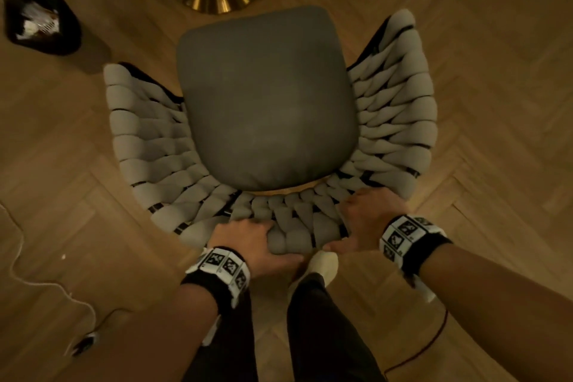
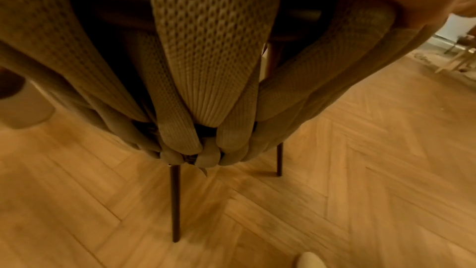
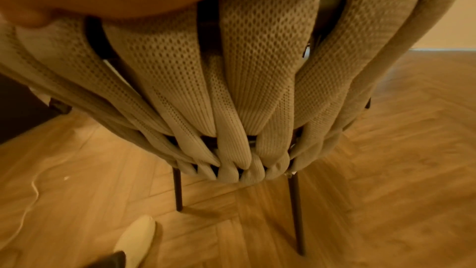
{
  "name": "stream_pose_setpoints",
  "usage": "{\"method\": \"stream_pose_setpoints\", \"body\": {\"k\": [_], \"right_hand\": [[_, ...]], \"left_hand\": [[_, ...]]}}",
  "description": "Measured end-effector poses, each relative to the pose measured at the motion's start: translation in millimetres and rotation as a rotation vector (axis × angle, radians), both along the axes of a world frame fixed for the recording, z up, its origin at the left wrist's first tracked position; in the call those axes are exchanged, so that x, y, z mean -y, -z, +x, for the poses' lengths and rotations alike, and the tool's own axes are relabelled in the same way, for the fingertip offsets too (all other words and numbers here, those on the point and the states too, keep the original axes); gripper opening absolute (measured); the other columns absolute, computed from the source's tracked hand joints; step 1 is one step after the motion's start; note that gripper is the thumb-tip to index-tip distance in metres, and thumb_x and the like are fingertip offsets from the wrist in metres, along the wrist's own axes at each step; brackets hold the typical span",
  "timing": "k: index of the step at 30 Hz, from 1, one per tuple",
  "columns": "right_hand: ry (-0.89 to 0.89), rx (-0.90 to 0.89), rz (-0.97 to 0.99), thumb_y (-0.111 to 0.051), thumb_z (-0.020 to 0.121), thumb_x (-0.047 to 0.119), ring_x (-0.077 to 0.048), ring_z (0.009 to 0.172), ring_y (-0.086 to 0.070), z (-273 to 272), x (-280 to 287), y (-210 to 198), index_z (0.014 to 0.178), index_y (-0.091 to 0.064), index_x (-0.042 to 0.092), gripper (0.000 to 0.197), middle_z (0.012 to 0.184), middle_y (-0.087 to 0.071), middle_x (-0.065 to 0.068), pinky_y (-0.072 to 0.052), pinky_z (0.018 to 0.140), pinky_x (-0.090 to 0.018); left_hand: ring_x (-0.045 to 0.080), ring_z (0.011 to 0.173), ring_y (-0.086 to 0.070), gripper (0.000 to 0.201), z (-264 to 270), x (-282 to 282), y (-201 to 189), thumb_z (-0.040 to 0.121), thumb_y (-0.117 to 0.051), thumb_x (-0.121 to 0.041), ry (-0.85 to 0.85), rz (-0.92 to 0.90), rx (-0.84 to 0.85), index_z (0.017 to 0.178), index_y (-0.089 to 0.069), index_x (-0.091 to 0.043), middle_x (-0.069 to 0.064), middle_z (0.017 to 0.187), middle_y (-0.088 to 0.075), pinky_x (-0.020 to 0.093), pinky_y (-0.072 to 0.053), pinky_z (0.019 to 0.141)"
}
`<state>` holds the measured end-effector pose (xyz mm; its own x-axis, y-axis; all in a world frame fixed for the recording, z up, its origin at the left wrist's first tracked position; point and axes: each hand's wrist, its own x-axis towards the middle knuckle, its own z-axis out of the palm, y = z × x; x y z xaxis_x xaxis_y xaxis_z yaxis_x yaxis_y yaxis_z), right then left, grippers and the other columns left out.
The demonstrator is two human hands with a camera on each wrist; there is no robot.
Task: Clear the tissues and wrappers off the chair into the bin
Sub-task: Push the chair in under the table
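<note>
The bin stands far left on the floor, well apart from the chair, white scraps lying inside it. The chair's seat runs lengthwise away from the person, its woven back nearest them. The left hand grasps the back's top rim; just beside it the right hand grasps the same rim. Bare floor lies open on both sides. Only the wrist views show the chair's thin dark legs.
</note>
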<state>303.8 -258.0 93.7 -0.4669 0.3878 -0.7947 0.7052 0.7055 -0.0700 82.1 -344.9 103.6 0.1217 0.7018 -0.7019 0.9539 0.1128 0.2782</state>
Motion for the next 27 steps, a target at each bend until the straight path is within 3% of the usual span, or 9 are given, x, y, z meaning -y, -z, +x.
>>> {"method": "stream_pose_setpoints", "body": {"k": [3,5,7,9,11,14,18,24,27], "right_hand": [[0.036,-0.047,0.009,-0.010,0.053,0.100,-0.022,0.070,-0.054,-57.5,-4.5,0.5,0.087,-0.066,0.020,0.104,0.076,-0.063,-0.001,-0.045,0.058,-0.034],[0.089,-0.081,0.031,-0.010,0.051,0.100,-0.022,0.076,-0.058,-89.4,-11.0,-0.1,0.093,-0.066,0.020,0.107,0.086,-0.067,-0.002,-0.050,0.070,-0.037],[0.115,-0.063,0.079,-0.008,0.050,0.100,-0.025,0.094,-0.060,-116.1,-16.3,1.2,0.103,-0.066,0.019,0.113,0.103,-0.067,-0.004,-0.046,0.089,-0.040],[0.126,-0.029,0.099,-0.006,0.049,0.100,-0.027,0.099,-0.059,-141.1,-20.6,3.9,0.108,-0.065,0.020,0.116,0.107,-0.067,-0.004,-0.044,0.094,-0.041],[0.150,-0.030,0.104,-0.004,0.046,0.101,-0.026,0.092,-0.061,-166.6,-26.2,7.5,0.105,-0.065,0.022,0.116,0.100,-0.068,-0.003,-0.047,0.089,-0.042],[0.191,-0.055,0.135,-0.003,0.043,0.103,-0.022,0.078,-0.062,-199.3,-43.4,10.0,0.091,-0.067,0.027,0.110,0.084,-0.069,0.002,-0.053,0.078,-0.039],[0.193,-0.071,0.159,-0.002,0.043,0.103,-0.020,0.064,-0.061,-237.7,-84.2,8.8,0.077,-0.066,0.028,0.105,0.069,-0.066,0.004,-0.055,0.068,-0.035],[0.157,-0.134,0.210,-0.007,0.046,0.102,-0.018,0.065,-0.061,-288.2,-167.9,5.1,0.078,-0.066,0.028,0.100,0.073,-0.067,0.005,-0.054,0.065,-0.034],[0.132,-0.136,0.231,-0.010,0.048,0.102,-0.017,0.059,-0.059,-309.9,-210.8,0.8,0.075,-0.067,0.025,0.099,0.068,-0.067,0.003,-0.047,0.057,-0.028]], "left_hand": [[0.015,0.111,-0.058,0.095,-67.7,-18.1,0.8,0.042,-0.030,-0.101,0.040,-0.036,-0.026,0.120,-0.045,-0.050,-0.017,0.125,-0.060,0.037,-0.050,0.090],[0.014,0.109,-0.058,0.099,-112.5,-28.7,4.5,0.038,-0.025,-0.104,0.069,-0.016,-0.065,0.120,-0.046,-0.051,-0.017,0.122,-0.062,0.038,-0.050,0.090],[0.014,0.112,-0.056,0.103,-154.0,-38.5,5.7,0.038,-0.022,-0.104,0.117,0.003,-0.105,0.122,-0.045,-0.049,-0.016,0.123,-0.061,0.039,-0.048,0.093],[0.017,0.120,-0.051,0.108,-188.7,-48.7,5.4,0.039,-0.018,-0.103,0.182,-0.004,-0.140,0.128,-0.043,-0.047,-0.013,0.130,-0.058,0.041,-0.039,0.103],[0.019,0.126,-0.046,0.112,-217.5,-61.2,7.5,0.039,-0.013,-0.103,0.252,0.005,-0.166,0.130,-0.042,-0.044,-0.010,0.132,-0.056,0.047,-0.026,0.110],[0.022,0.119,-0.051,0.115,-252.1,-86.0,10.2,0.038,-0.009,-0.104,0.292,-0.022,-0.172,0.125,-0.049,-0.039,-0.008,0.122,-0.063,0.051,-0.022,0.111],[0.023,0.110,-0.056,0.116,-291.4,-129.5,10.2,0.038,-0.009,-0.103,0.323,-0.030,-0.187,0.119,-0.055,-0.034,-0.006,0.114,-0.066,0.050,-0.028,0.107],[0.020,0.096,-0.060,0.110,-338.8,-203.9,10.7,0.040,-0.012,-0.103,0.302,0.027,-0.221,0.111,-0.059,-0.034,-0.005,0.103,-0.068,0.042,-0.040,0.090],[0.021,0.095,-0.060,0.107,-359.0,-242.4,8.1,0.042,-0.017,-0.102,0.279,0.044,-0.238,0.115,-0.056,-0.034,-0.004,0.106,-0.066,0.039,-0.043,0.083]]}}
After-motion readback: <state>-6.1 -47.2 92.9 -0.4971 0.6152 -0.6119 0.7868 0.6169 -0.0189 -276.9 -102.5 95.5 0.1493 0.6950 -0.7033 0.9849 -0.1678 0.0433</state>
